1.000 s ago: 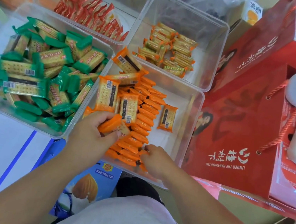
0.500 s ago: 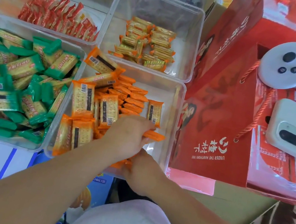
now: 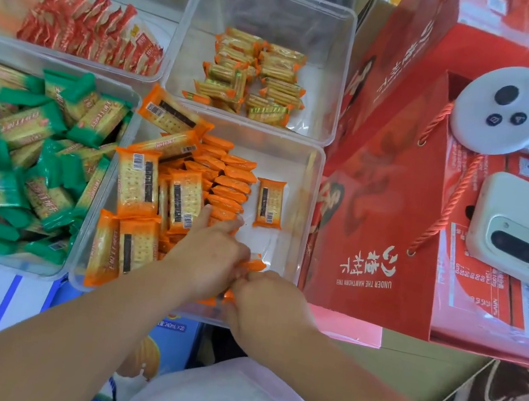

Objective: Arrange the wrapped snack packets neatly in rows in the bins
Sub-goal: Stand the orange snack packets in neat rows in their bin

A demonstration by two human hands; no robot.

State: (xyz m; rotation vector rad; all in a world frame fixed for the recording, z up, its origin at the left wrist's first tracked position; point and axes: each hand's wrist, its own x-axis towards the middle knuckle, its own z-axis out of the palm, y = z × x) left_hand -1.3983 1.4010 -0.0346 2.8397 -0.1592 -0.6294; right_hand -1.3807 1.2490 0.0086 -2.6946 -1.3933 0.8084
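Note:
A clear bin [image 3: 312,180] holds orange wrapped snack packets. A row of them [image 3: 234,174] stands on edge down the bin's middle, and loose ones [image 3: 138,180] lie flat on its left. One single packet [image 3: 269,204] lies apart on the right. My left hand [image 3: 212,258] is at the near end of the row and grips an orange packet [image 3: 254,264] whose end sticks out to the right. My right hand [image 3: 269,305] touches it from the near side, fingers curled on the orange packets at the bin's near edge; the fingertips are hidden.
A bin of green packets [image 3: 22,144] stands to the left, a bin of red packets [image 3: 89,30] at back left, a bin of yellow-orange packets [image 3: 255,77] behind. Red gift bag [image 3: 380,184], white controller [image 3: 519,112] and phone [image 3: 525,231] lie right.
My left hand has carried an orange packet from the loose pile rightward to the near end of the row, meeting my right hand, which stayed at the bin's near edge.

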